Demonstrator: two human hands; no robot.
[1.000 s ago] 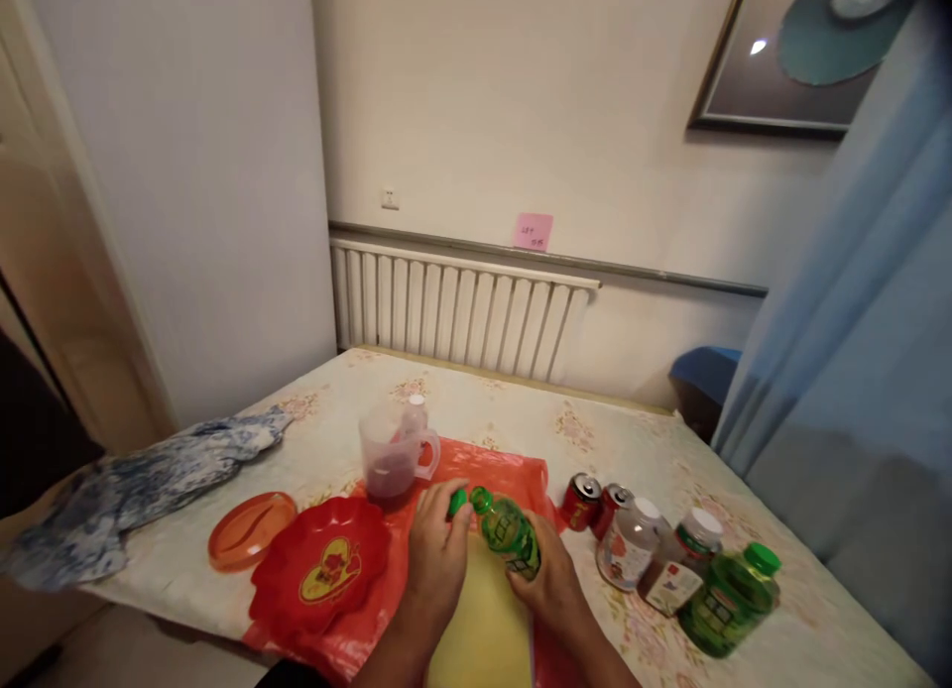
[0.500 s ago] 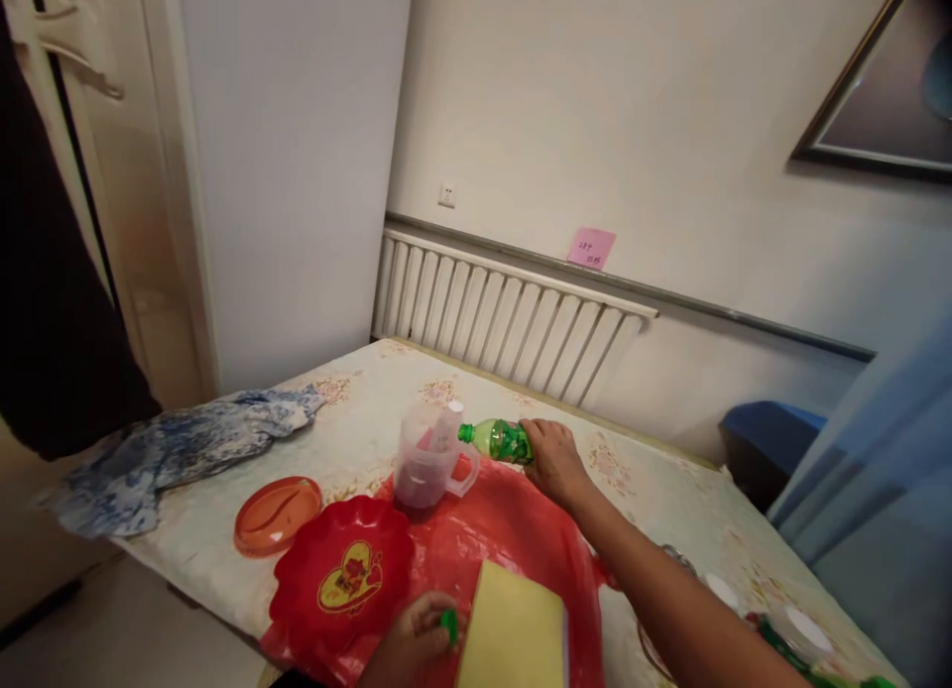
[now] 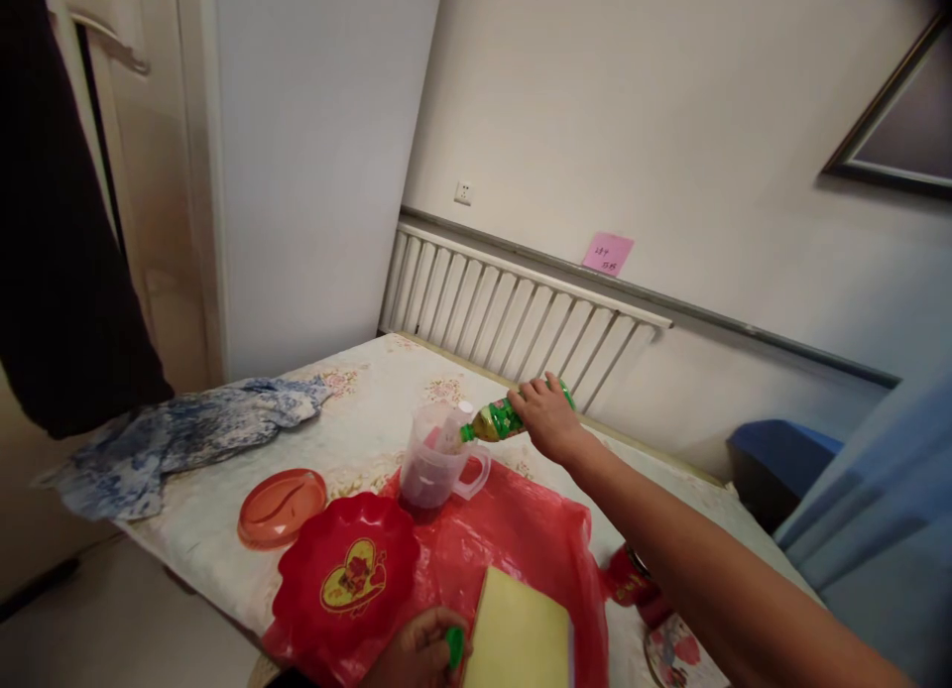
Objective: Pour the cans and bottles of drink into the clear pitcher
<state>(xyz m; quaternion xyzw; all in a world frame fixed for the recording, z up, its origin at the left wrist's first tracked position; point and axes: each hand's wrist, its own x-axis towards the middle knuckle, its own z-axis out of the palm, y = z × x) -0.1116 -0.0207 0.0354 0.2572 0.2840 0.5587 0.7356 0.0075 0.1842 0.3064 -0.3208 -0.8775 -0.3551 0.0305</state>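
My right hand (image 3: 548,417) grips a small green bottle (image 3: 495,421) and tips it, mouth down and to the left, over the rim of a clear plastic jug (image 3: 435,457) that has pinkish liquid at the bottom. A white-capped bottle stands in the jug. My left hand (image 3: 416,651) rests at the near table edge, closed on the bottle's green cap (image 3: 454,645). A yellow pad (image 3: 517,636) lies beside it on a red plastic sheet (image 3: 521,529).
A red heart-patterned dish (image 3: 346,574) and an orange lid (image 3: 282,494) lie left of the sheet. A blue-white cloth (image 3: 178,435) is bunched at the table's left edge. A red can (image 3: 627,581) sits under my right forearm. A radiator (image 3: 513,321) runs behind the table.
My right hand carried the uncapped green bottle from the near edge up to the jug and tilted it. My left hand dropped to the near edge with the cap. The view swung left.
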